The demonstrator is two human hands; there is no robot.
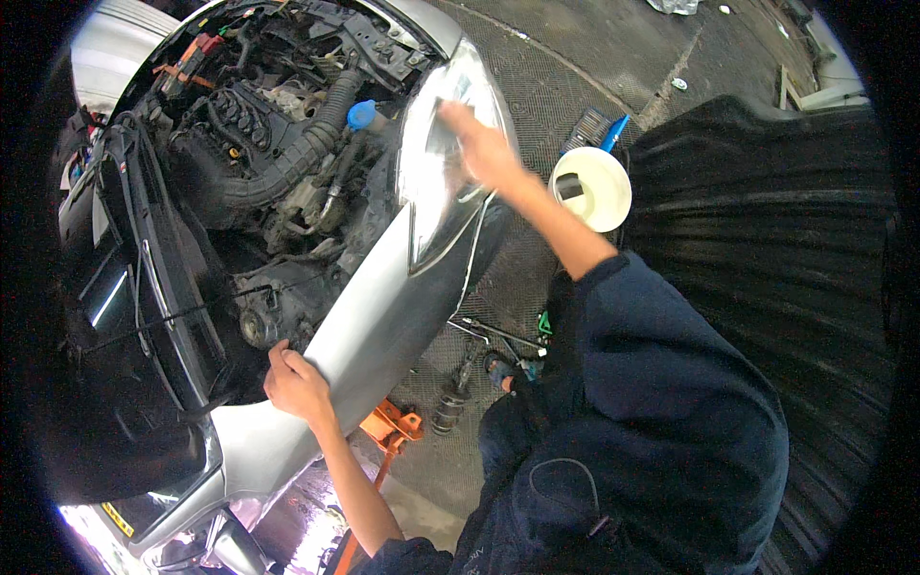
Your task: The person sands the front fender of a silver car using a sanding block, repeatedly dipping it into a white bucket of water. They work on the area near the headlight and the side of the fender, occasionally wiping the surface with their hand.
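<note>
My right hand (485,151) is on the clear headlight (422,177) of a silver car, fingers pointing forward over the lens. Motion blurs the fingers. A darker grey patch shows beside them, and I cannot make out whether it is a sheet under the fingers or a reflection. My left hand (298,385) is curled over the inner edge of the silver fender (369,311), beside the engine bay, gripping it. To the right of the headlight stands a cream bucket (608,196) with a dark, flat piece (568,185) inside.
The engine bay (259,144) lies uncovered, with a blue-capped reservoir (362,115) near the headlight. An orange jack (391,426), a strut (448,407) and hand tools (498,337) are on the floor below the fender. A tool case (586,129) sits behind the bucket. Black ribbed sheeting (757,220) rises at right.
</note>
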